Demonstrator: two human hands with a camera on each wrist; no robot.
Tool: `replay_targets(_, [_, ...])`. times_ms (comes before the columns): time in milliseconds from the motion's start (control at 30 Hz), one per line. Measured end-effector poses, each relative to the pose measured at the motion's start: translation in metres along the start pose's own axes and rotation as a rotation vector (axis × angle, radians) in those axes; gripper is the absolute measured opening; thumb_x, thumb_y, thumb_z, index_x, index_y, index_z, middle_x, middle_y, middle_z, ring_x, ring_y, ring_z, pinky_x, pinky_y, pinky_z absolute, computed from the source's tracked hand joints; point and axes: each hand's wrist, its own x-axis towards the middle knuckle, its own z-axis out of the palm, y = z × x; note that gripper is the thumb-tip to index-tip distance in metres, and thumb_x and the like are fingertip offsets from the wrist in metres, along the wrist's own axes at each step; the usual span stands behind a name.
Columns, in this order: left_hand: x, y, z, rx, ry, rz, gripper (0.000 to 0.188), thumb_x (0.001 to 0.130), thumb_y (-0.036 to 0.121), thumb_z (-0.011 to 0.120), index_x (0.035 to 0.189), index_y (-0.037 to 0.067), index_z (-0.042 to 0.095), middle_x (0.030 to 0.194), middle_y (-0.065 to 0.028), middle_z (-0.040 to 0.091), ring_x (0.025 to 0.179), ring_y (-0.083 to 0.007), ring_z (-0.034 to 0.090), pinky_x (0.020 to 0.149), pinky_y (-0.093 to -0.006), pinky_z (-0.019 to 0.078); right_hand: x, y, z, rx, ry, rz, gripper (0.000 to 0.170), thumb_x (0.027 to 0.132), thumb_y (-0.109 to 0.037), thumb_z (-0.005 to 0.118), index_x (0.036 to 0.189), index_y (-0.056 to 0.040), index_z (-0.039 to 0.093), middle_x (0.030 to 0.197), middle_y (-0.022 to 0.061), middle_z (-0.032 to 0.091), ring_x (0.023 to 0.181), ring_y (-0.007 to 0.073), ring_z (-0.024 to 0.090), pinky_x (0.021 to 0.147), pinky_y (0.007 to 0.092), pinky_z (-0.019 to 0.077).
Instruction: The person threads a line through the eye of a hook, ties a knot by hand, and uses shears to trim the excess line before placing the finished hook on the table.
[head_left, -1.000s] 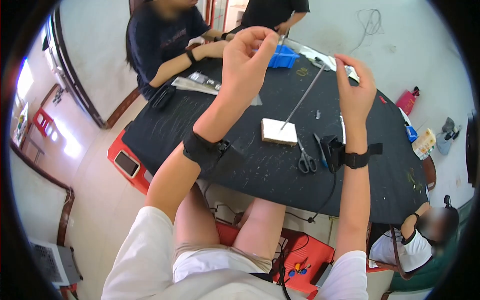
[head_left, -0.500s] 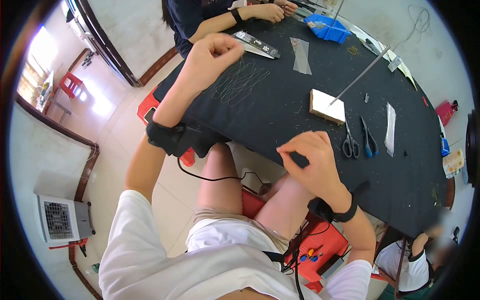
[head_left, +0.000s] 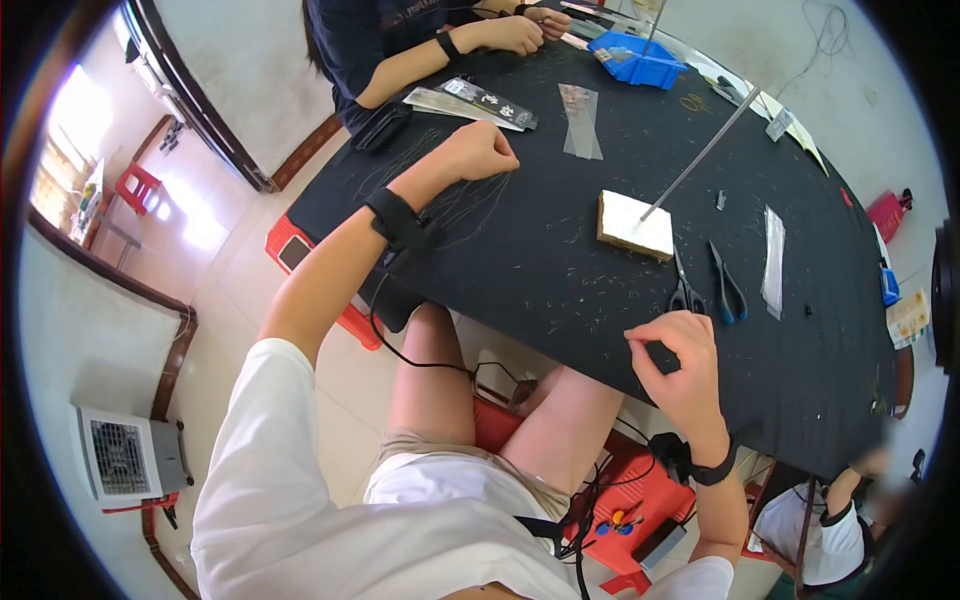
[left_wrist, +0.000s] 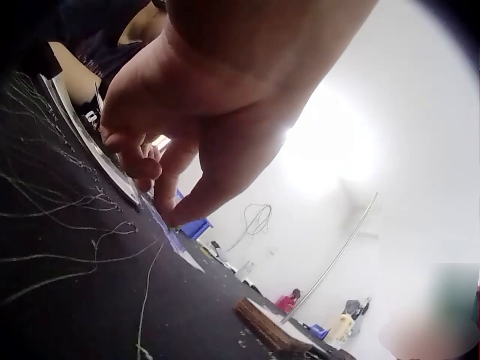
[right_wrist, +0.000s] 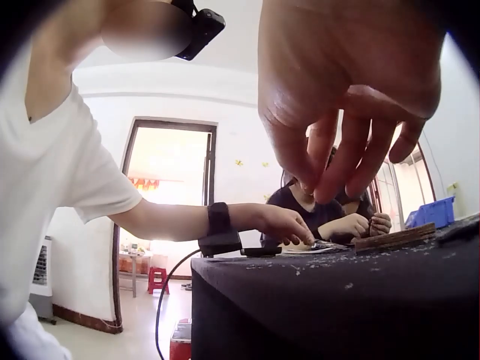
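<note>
Thumb and fingertips together, my left hand [head_left: 475,152] pinches a thin thread [left_wrist: 141,322] over the left part of the black table. More loose strands lie in loops beneath that hand. My right hand [head_left: 685,365] is at the table's front edge, its thumb meeting the forefinger in a ring; no thread shows at these fingertips. Between and beyond the hands sits a block [head_left: 622,222] with a white top and brown sides. A slim metal rod [head_left: 700,153] stands tilted out of it.
Scissors [head_left: 686,297] and blue-handled pliers [head_left: 730,292] lie right of the block, near a clear plastic strip [head_left: 773,265]. Farther back are a clear bag [head_left: 580,125], a black package [head_left: 490,103] and a blue tray [head_left: 640,70]. Another person [head_left: 390,60] works at the far left.
Both hands were raised around the rod's top, then lowered and spread apart. Since half a second ago, the left has come right and down, the right slightly right and nearer me.
</note>
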Motion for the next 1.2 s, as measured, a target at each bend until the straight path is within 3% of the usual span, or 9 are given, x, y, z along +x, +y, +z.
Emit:
replay_targets(133, [0.013,-0.004,0.011,0.127,0.072,-0.107,0.023,0.067,0.022,0.065,0.078,0.002,0.069,0.074,-0.0145,0.065,0.068,-0.0228,0.062,0.067,-0.0321,0.0476,-0.012,0.009,-0.007,-0.008,-0.015,0.065,0.014,0.064,0.0,0.064,0.075,-0.0089,0.063,0.068,0.0002,0.059,0.07,0.0178,0.055,0.071,0.0302,0.0353])
replay_targets(367, [0.021,-0.012,0.024,0.078,0.156,-0.035,0.021,0.066,0.021,0.065,0.074,0.002,0.068,0.068,-0.0142,0.064,0.064,-0.0236,0.062,0.063,-0.0328,0.0474,-0.017,0.014,-0.012,-0.024,-0.001,0.079,0.014,0.065,0.0,0.064,0.075,-0.0098,0.063,0.068,-0.0004,0.059,0.07,0.0174,0.055,0.071,0.0299,0.035])
replay_targets(400, [0.02,-0.012,0.026,0.061,0.196,-0.014,0.017,0.062,0.018,0.061,0.065,0.002,0.066,0.06,-0.0172,0.059,0.06,-0.0309,0.06,0.06,-0.0352,0.0484,-0.017,0.014,-0.012,-0.019,-0.005,0.079,0.015,0.065,-0.001,0.064,0.076,-0.0101,0.063,0.069,-0.0006,0.059,0.07,0.0171,0.055,0.071,0.0301,0.0349])
replay_targets(467, [0.02,-0.01,0.026,0.13,0.168,-0.016,0.019,0.064,0.019,0.065,0.07,0.002,0.067,0.064,-0.0148,0.063,0.06,-0.0257,0.061,0.061,-0.0336,0.0471,-0.015,0.013,-0.015,-0.02,-0.008,0.074,0.015,0.064,-0.001,0.065,0.076,-0.0103,0.063,0.069,-0.0007,0.06,0.071,0.0167,0.056,0.071,0.0305,0.0351])
replay_targets(667, [0.016,-0.002,0.029,0.114,0.254,-0.054,0.016,0.061,0.017,0.066,0.065,0.001,0.066,0.062,-0.0155,0.062,0.061,-0.0288,0.061,0.062,-0.0363,0.0484,-0.007,0.006,-0.023,-0.058,-0.007,0.073,0.013,0.066,-0.003,0.065,0.076,-0.0113,0.063,0.07,-0.001,0.06,0.072,0.0162,0.056,0.072,0.0294,0.0356])
replay_targets(733, [0.014,0.002,0.033,0.244,0.404,-0.028,0.015,0.06,0.016,0.065,0.06,0.001,0.064,0.069,-0.0172,0.062,0.065,-0.0315,0.061,0.064,-0.0376,0.0493,-0.002,0.004,-0.028,-0.07,0.008,0.03,0.012,0.066,-0.004,0.065,0.076,-0.0115,0.063,0.07,-0.001,0.06,0.072,0.0162,0.056,0.071,0.029,0.036])
replay_targets(967, [0.019,0.006,0.039,0.338,0.397,-0.119,0.011,0.059,0.011,0.063,0.06,0.001,0.064,0.073,-0.021,0.061,0.071,-0.0363,0.061,0.066,-0.0408,0.049,0.018,0.026,-0.056,-0.092,0.032,0.153,0.005,0.073,-0.01,0.062,0.077,-0.0107,0.064,0.071,-0.0004,0.062,0.067,0.0146,0.055,0.072,0.0289,0.0335])
replay_targets(1067, [0.025,-0.003,0.046,0.352,0.498,-0.062,0.012,0.06,0.011,0.063,0.061,-0.001,0.064,0.071,-0.0221,0.06,0.071,-0.0365,0.06,0.067,-0.0411,0.0484,0.022,0.048,-0.064,0.124,0.069,0.204,0.007,0.073,-0.008,0.061,0.078,-0.0047,0.064,0.067,0.0056,0.063,0.062,0.0168,0.061,0.066,0.0277,0.0442])
replay_targets(1200, [0.019,0.005,0.034,0.269,0.326,-0.066,0.015,0.063,0.012,0.064,0.063,-0.002,0.064,0.067,-0.0222,0.06,0.069,-0.0349,0.061,0.065,-0.0394,0.0482,0.022,0.052,-0.076,0.097,0.098,0.281,0.01,0.074,-0.007,0.059,0.081,-0.0007,0.064,0.069,0.0087,0.064,0.064,0.0135,0.062,0.061,0.0253,0.0464])
